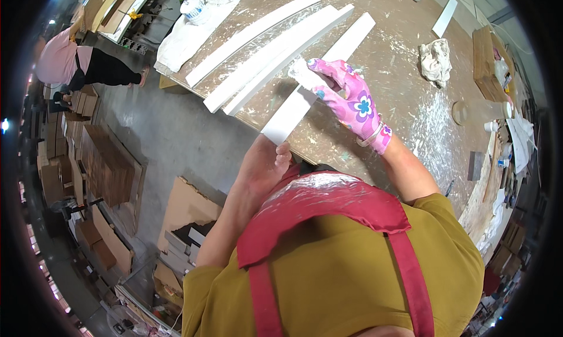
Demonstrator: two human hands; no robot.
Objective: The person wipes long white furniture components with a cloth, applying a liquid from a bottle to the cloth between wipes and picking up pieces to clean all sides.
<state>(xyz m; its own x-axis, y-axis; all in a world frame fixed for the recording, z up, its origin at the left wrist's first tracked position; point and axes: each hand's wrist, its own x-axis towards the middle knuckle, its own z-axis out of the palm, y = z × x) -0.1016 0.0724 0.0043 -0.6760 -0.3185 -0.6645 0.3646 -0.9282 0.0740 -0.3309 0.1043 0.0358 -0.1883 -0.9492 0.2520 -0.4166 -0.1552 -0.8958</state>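
Observation:
My bare left hand grips the near end of a long white strip, which slants away over the table edge. On my right hand is a pink flowered glove. Its thumb and fingers are closed on a crumpled white cloth, which lies against the strip about midway. Part of the strip is hidden behind the cloth and glove. Left of it, several more white strips lie side by side on the table, some slightly curved.
The brown worktable is smeared with white. A wadded cloth, a short white piece and a wooden box are at right. A white tub stands far left. Stacked cardboard and a person are beyond the aisle.

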